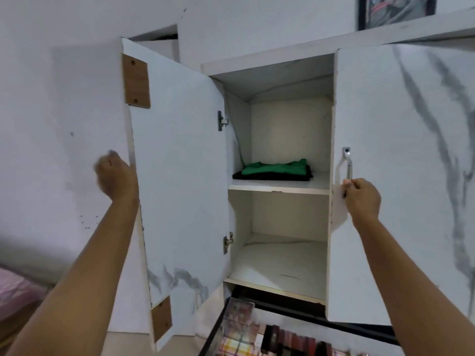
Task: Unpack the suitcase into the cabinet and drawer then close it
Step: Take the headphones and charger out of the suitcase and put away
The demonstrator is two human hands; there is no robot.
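Gripped the lower end of the metal handle (348, 168) with the right hand (363, 199), fingers curled round the bar. Noted the handle's long axis as upright, close to the inner edge of the right door (401, 176), itself only part-way open.

Had the left hand (115, 177) raised at the free edge of the left door (180, 176), fingers curled and blurred. Could not tell whether clasping the edge, something hidden on the far face, or nothing. Found that door open wide, inner face toward the camera, hinges (222, 121) on the cabinet side.

Looked, between the two hands, straight into the cabinet (277, 65). Saw folded clothes (275, 168), green over black, on the upper shelf (280, 188), and made out nothing on the lower shelf (277, 265). Glimpsed below it a dark-rimmed open compartment (257, 335) of colourful things, too blurred to name as drawer or suitcase.

Judged the closing of the cabinet to be the step in hand. Judged the move to turn on one thing: the opening lying between the hands. Would need to bring both doors inward toward the middle, the right through a short arc, the left through a long one from well out to the side.
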